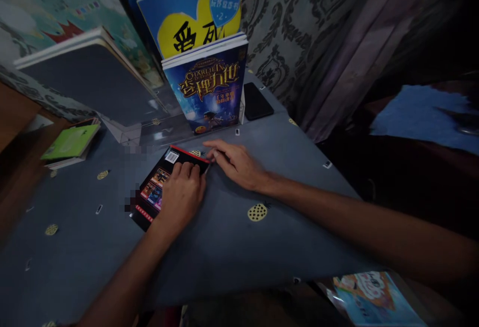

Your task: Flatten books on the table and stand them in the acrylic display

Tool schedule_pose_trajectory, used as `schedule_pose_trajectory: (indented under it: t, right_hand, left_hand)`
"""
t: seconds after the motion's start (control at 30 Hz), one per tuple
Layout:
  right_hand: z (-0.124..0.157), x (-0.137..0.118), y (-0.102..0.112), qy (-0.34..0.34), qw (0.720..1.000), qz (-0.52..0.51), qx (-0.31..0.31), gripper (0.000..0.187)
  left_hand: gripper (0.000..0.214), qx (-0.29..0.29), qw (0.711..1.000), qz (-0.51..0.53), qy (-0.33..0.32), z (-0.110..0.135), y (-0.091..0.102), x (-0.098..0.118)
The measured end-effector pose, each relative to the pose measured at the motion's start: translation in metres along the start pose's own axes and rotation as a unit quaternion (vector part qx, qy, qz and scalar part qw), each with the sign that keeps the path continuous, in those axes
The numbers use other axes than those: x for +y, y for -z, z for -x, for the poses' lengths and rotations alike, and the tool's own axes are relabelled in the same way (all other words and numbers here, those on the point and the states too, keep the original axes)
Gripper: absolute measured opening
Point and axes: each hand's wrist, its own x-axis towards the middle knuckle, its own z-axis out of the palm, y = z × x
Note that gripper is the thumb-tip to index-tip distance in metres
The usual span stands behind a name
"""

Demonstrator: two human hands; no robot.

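Note:
A black book with a red edge (159,187) lies back cover up on the blue-grey tablecloth (224,247). My left hand (182,193) rests on the book's right half, fingers curled down over its far edge. My right hand (234,163) lies flat on the cloth just right of the book, fingers stretched toward the book's top right corner and touching it. Directly behind the book a blue book with "Charlie" on its cover (209,92) stands upright.
A larger blue and yellow book (192,10) stands behind the upright one. A black phone (257,100) lies to its right. A dark board (90,80) leans at the left, a green book (70,142) lies beside it. A colourful book (368,297) sits at lower right.

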Motion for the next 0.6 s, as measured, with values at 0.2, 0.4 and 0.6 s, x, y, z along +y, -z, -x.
schedule_pose_trajectory:
  t: [0.2,0.4,0.6]
  right_hand:
    - [0.002,0.004,-0.005,0.052,0.994,0.073,-0.058,0.036]
    - [0.004,-0.005,-0.004,0.041,0.988,0.129,-0.075,0.034]
    - [-0.001,-0.004,-0.008,0.056,0.984,0.121,-0.116,0.038]
  left_hand:
    - [0.023,-0.031,0.999,0.015,-0.004,0.000,0.005,-0.007]
    - [0.033,-0.128,0.984,-0.031,0.123,0.013,0.027,-0.043]
    - [0.041,-0.183,0.961,-0.051,0.201,0.025,0.036,-0.054]
